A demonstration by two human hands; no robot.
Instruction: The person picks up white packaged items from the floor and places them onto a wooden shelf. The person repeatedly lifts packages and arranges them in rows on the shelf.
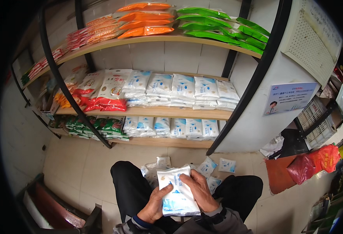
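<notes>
Between my knees, a white and blue plastic packet (pixel 175 193) is held by both hands. My left hand (pixel 156 201) grips its left edge, thumb on the front face. Across the upper right side lies the thumb of my right hand (pixel 202 187), its fingers behind the packet. The packet's front bears writing and a blue printed band. Beyond it, several similar small packets lie loose on the tiled floor, among them one at the right (pixel 227 165) and one leaning by it (pixel 207 166). My hands and knees hide part of this pile.
Ahead stands a black-framed shelf unit with wooden boards (pixel 159 112). It holds white and blue packets (pixel 183 86), red and white bags (pixel 111 90), orange bags (pixel 146 23) and green bags (pixel 206 23). A dark-framed open container (pixel 54 204) is at lower left; red bags (pixel 314 163) lie at right.
</notes>
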